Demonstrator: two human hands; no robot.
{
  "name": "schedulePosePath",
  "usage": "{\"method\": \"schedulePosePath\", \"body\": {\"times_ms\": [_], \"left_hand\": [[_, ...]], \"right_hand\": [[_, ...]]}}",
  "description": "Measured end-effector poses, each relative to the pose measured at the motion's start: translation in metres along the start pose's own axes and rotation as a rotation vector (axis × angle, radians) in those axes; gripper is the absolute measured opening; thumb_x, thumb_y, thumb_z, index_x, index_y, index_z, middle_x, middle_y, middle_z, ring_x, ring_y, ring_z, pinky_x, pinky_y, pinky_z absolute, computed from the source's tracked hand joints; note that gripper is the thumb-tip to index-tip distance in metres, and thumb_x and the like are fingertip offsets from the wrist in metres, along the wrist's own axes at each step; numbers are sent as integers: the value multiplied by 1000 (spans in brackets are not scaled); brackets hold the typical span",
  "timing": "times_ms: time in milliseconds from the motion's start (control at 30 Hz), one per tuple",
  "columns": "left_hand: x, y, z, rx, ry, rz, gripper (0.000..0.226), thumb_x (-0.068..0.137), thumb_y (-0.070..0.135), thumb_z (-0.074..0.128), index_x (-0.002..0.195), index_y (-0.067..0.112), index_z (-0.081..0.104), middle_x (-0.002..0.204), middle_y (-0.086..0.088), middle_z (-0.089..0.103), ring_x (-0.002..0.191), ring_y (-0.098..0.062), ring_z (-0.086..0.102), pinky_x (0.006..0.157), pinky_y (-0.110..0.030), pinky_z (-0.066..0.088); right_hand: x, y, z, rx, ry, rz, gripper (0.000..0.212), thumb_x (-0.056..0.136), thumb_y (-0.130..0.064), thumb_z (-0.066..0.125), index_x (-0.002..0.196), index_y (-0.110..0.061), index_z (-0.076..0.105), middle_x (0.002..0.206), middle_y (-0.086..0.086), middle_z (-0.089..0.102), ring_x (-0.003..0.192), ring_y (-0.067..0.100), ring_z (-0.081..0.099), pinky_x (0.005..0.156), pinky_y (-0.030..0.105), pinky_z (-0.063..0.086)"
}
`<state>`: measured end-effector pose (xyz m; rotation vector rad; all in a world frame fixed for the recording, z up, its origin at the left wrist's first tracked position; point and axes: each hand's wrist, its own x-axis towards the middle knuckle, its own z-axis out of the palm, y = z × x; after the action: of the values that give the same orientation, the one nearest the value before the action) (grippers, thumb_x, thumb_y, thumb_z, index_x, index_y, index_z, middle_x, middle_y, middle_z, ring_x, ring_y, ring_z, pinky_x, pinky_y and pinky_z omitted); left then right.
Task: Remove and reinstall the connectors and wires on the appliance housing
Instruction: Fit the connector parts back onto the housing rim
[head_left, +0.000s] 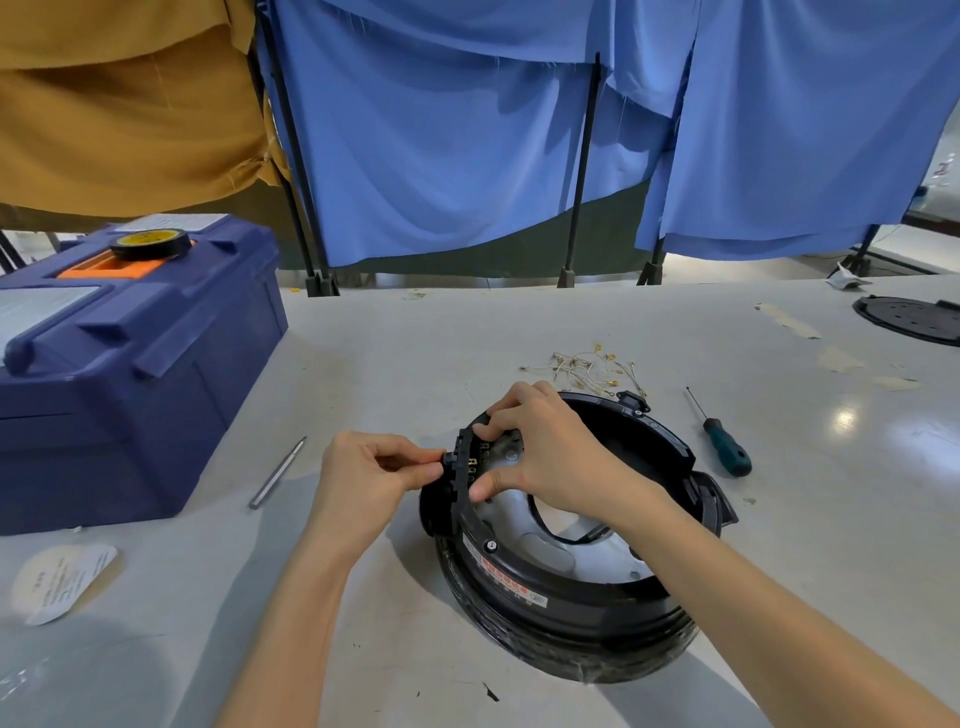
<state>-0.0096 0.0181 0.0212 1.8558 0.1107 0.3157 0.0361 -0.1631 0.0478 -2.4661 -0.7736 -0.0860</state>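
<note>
A round black appliance housing (571, 597) with a silvery inner plate lies on the white table, tilted toward me. On its left rim sits a black connector block (460, 470) with small metal terminals showing. My left hand (374, 478) pinches the outer side of that block between thumb and fingers. My right hand (540, 447) reaches over the rim, fingertips on the block's top edge and thumb pressed against its inner face. A loose bundle of pale wires with brass terminals (587, 369) lies on the table just behind the housing.
A blue toolbox (130, 364) with a roll of black tape (150, 244) on top stands at the left. A metal rod (278, 473) lies beside it. A green-handled screwdriver (722, 441) rests right of the housing. A black disc (909, 317) sits far right, a paper label (62, 579) near left.
</note>
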Motion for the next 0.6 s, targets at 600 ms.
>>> {"method": "schedulePosePath", "body": {"times_ms": [600], "left_hand": [[5, -6, 16, 54, 67, 102, 38, 70, -15, 73, 56, 21, 69, 62, -1, 70, 64, -15, 68, 66, -25, 55]], "right_hand": [[5, -12, 0, -40, 14, 69, 60, 60, -47, 86, 105, -10, 72, 106, 2, 53, 107, 19, 38, 88, 42, 46]]}}
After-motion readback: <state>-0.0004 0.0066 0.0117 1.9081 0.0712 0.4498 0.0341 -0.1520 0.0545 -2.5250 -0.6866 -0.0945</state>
